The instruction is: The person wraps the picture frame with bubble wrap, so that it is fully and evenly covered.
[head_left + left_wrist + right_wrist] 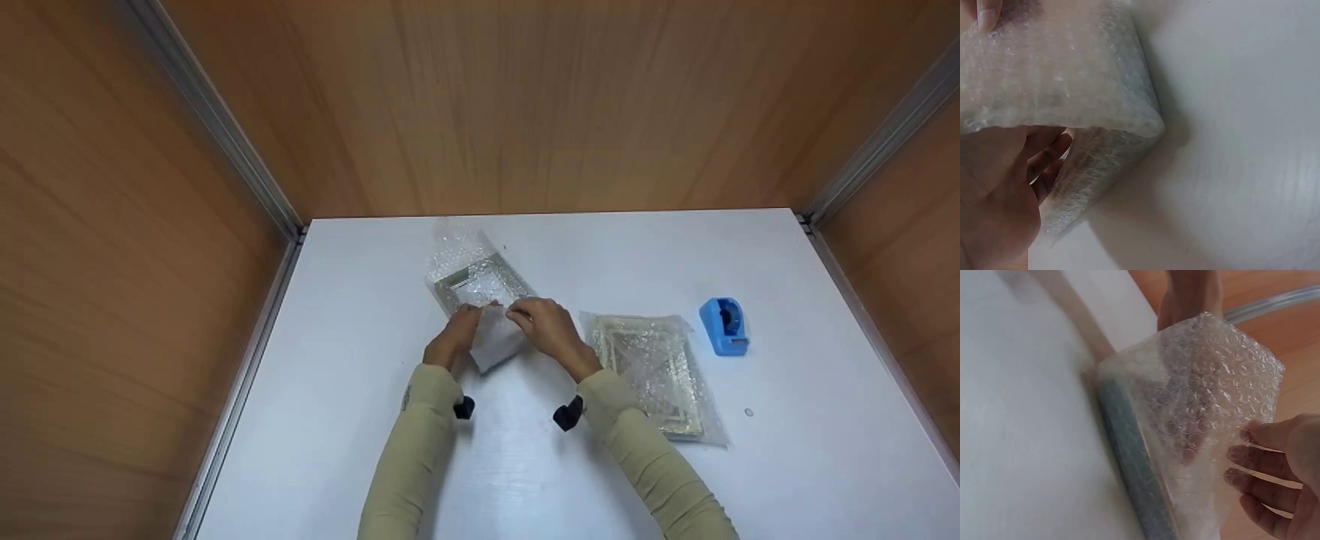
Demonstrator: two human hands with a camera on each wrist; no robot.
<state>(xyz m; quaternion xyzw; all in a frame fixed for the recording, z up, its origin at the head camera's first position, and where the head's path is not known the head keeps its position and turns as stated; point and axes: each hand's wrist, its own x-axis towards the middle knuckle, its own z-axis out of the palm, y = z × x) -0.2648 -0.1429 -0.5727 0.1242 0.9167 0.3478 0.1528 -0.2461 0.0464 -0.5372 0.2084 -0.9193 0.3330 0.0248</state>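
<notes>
A picture frame (448, 294) in bubble wrap lies tilted on the white table, its near end under a raised flap of bubble wrap (496, 336). My right hand (551, 328) pinches the flap's edge between thumb and fingers. On the other side, my left hand (455, 337) holds the wrap, its fingers (1050, 157) bent in behind the flap. Through the clear bubbles (1241, 377) the right wrist view shows part of that left hand. One side of the wrapped frame (1134, 455) rests along the table there. The left thumb's contact is hidden.
A second bubble-wrapped frame (652, 371) lies right of my right forearm. Farther right stands a blue tape dispenser (724, 327), with a small round bit (748, 412) below it. Wooden panels (525, 105) border the white table (337, 375) at the back and sides.
</notes>
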